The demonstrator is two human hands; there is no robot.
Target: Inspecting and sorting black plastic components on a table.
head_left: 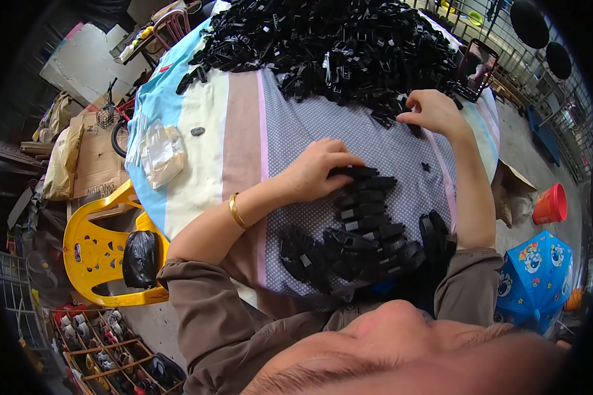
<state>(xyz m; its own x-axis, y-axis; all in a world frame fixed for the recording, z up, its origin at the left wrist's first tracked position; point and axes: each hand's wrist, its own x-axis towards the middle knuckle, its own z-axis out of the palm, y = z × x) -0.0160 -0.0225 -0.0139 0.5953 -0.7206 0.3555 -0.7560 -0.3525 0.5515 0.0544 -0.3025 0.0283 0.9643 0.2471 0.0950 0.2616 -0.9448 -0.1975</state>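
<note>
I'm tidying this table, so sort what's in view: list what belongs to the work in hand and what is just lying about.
In use:
- left hand on the lined-up black clips
- right hand at the big clip heap

Lying about:
- clear plastic bag
- phone
- yellow chair
- blue umbrella
- red bucket

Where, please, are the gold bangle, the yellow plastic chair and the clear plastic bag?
gold bangle [234, 211], head view, on the band at the left wrist.
yellow plastic chair [93, 245], head view, on its pierced backrest.
clear plastic bag [160, 155], head view, on its crumpled middle.
</note>
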